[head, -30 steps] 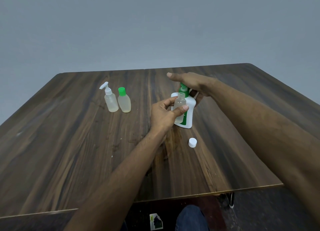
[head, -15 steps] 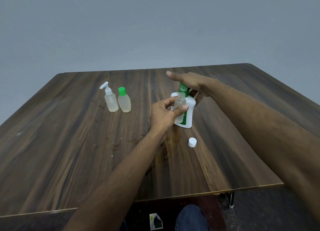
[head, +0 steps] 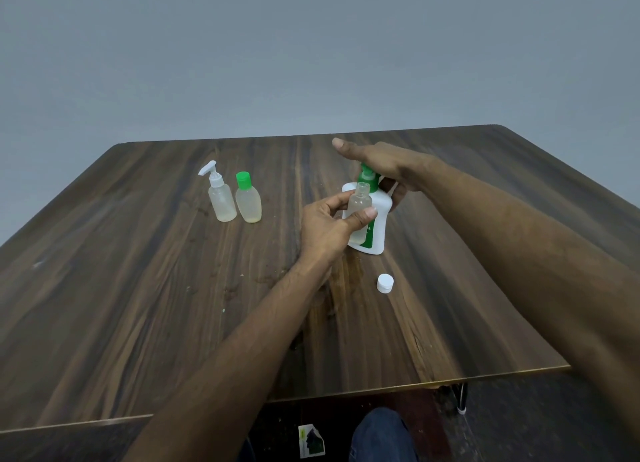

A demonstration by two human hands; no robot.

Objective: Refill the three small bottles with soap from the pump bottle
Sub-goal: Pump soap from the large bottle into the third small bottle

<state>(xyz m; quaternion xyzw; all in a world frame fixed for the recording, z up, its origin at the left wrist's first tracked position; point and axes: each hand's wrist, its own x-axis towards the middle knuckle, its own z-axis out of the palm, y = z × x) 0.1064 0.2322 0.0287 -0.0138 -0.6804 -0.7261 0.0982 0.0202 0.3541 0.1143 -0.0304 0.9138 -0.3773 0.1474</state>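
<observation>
The step in hand appears to be the filling of the third small bottle; the left hand (head: 327, 224) pinches an uncapped clear bottle (head: 359, 203) between thumb and fingers, its open neck held up just beside the green pump head (head: 367, 177) of the white pump bottle (head: 375, 219), which stands on the wooden table (head: 138, 288); the right hand (head: 379, 160) lies flat over the pump head, forefinger stretched straight, lower fingers curled behind the bottle's shoulder; whether the nozzle sits exactly over the neck cannot be told. The next move calls for a firm downward press while the neck stays under the spout. A white cap (head: 385, 283) lies near, awaiting refitting; a small spray bottle (head: 219, 198) and a green-capped bottle (head: 248, 200) stand touching, well apart to the left, both capped and showing pale liquid; nothing obstructs the work.
</observation>
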